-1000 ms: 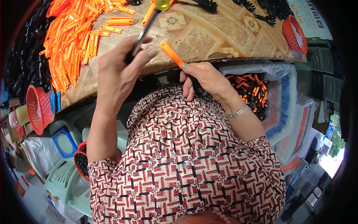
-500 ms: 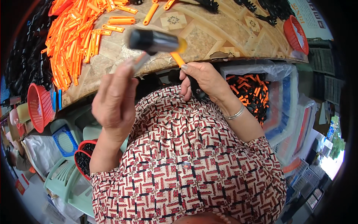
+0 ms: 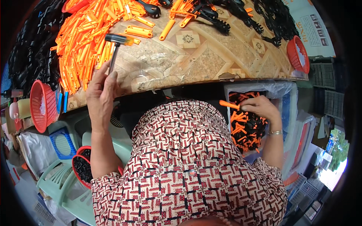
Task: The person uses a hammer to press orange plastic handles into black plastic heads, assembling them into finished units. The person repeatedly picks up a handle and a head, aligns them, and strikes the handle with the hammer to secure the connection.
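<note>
My left hand (image 3: pixel 100 94) grips a small mallet (image 3: pixel 118 39) by its dark shaft, at the table's near edge. The mallet's head is black with a yellow end, held over the edge of a heap of orange plastic handles (image 3: pixel 81 49). My right hand (image 3: pixel 262 107) is away from the table at the right, fingers closed on an orange-handled utensil (image 3: pixel 228 104); its orange end points left and the rest is hidden by the fingers. Beneath that hand sits a plastic-lined box (image 3: pixel 279 87) full of orange and black utensils (image 3: pixel 247 132).
Black utensil heads (image 3: pixel 217 22) lie at the table's far side, with more black pieces (image 3: pixel 34 45) at far left. Red baskets stand at the table's left (image 3: pixel 41 107) and right (image 3: pixel 298 54) ends. A green plastic chair (image 3: pixel 56 177) and a red bowl (image 3: pixel 83 165) of black parts are lower left.
My right hand has carried the orange-handled utensil from the table edge rightward over the box. My left hand has moved left with the mallet, away from the handle.
</note>
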`<state>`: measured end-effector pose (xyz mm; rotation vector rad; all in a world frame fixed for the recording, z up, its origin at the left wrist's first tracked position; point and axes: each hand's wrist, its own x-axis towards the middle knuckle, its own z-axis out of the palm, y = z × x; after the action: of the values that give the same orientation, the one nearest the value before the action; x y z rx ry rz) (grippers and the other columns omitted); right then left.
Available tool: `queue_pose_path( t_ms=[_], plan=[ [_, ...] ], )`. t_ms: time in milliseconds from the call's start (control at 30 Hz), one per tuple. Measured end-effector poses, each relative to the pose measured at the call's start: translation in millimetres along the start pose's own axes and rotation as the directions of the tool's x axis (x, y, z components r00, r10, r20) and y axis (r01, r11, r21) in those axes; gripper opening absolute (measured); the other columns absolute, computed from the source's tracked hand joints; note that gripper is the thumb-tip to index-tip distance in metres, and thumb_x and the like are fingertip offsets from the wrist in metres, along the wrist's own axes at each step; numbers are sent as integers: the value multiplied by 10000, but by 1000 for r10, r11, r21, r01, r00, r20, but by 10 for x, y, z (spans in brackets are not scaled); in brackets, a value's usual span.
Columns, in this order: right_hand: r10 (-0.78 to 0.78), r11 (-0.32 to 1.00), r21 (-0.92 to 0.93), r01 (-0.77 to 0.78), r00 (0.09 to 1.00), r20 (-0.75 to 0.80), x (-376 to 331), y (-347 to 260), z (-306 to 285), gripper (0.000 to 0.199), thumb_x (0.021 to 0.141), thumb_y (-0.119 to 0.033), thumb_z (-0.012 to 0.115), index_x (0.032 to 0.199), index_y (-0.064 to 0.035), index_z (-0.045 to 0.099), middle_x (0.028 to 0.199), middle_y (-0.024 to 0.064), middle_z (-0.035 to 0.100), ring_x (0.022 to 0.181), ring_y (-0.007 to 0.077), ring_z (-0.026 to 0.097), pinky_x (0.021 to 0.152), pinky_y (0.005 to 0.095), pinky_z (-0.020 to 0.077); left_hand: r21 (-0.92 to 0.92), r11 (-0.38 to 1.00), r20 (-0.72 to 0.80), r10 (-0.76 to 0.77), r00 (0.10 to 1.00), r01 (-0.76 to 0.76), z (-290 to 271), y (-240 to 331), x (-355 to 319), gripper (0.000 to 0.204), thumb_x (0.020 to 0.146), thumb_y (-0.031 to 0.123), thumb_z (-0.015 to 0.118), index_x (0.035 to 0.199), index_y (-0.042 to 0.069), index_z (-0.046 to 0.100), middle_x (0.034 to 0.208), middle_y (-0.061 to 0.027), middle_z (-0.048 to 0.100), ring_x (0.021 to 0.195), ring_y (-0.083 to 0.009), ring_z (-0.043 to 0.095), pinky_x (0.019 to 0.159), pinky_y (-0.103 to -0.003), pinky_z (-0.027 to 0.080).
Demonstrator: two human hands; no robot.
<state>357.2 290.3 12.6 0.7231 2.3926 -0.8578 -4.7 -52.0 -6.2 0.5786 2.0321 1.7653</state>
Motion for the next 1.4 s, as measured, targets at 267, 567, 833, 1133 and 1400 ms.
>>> queue_pose_path(
  t_ms=[267, 567, 833, 1133, 1400],
  plan=[
    [-412, 911, -314, 267, 563, -717, 636, -794, -734, 180, 928, -191, 654, 944, -18, 702, 897, 127, 695, 836, 302, 661, 742, 376, 502, 166, 984, -13, -56, 998, 57, 246, 257, 406, 302, 931, 246, 723, 1153, 41, 714, 751, 73, 506, 651, -16, 437, 548, -202, 325],
    [-778, 580, -814, -21, 284, -561, 2071, -1366, -801, 116, 846, -165, 719, 940, -105, 686, 937, 31, 583, 916, 213, 564, 784, 346, 433, 742, 572, 176, 336, 925, -349, 425, 206, 1091, 269, 890, 239, 714, 1091, 62, 743, 1030, -113, 634, 954, -273, 634, 852, -365, 485],
    [-755, 647, -747, 153, 267, -599, 1257, -1331, -460, 112, 831, -84, 690, 941, -78, 668, 891, 66, 604, 845, 240, 585, 776, 363, 439, 748, 485, 295, 369, 881, -453, 476, 196, 1218, 258, 861, 232, 736, 1058, 65, 726, 1053, -127, 634, 1008, -311, 635, 877, -413, 491],
    [-409, 910, -366, 197, 583, -702, 501, -1350, 310, 322, 865, -155, 712, 1152, -39, 626, 925, 136, 539, 891, 327, 543, 793, 430, 429, 669, 540, 299, 432, 851, -510, 559, 248, 1168, 233, 933, 228, 706, 1082, 49, 696, 849, -85, 701, 741, -168, 668, 690, -302, 518],
    [-206, 941, 43, 336, 668, -715, 425, -1402, 529, 204, 923, -176, 688, 1022, -8, 628, 811, 130, 578, 736, 314, 617, 616, 405, 456, 478, 784, 148, 373, 916, -396, 603, 143, 1153, 250, 940, 229, 711, 1098, 36, 721, 816, -8, 680, 613, -52, 542, 575, -215, 443]
  ],
)
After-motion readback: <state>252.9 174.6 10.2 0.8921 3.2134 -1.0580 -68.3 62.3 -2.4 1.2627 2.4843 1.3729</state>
